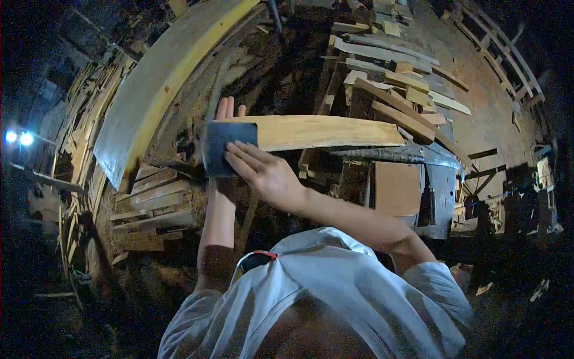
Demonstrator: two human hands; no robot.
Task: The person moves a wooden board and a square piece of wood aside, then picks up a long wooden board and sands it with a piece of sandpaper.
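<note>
A long pale piece of wood (323, 131) lies crosswise in front of me, with a dark flat sheet (230, 157) over its left end. My left hand (228, 109) reaches up beneath the sheet; its stretched fingertips show past the upper edge, while the palm is hidden. On top of the sheet rests my right hand (263, 173), its fingers extended and lying flat near the sheet's right side. The thumb of my right hand cannot be made out clearly.
A large curved board (152, 90) stands at the upper left. Stacked wood strips (155, 200) lie below it. Several planks (412, 122) are at the upper right. A square brown board (397, 189) and a dark-handled tool (427, 203) sit on the right.
</note>
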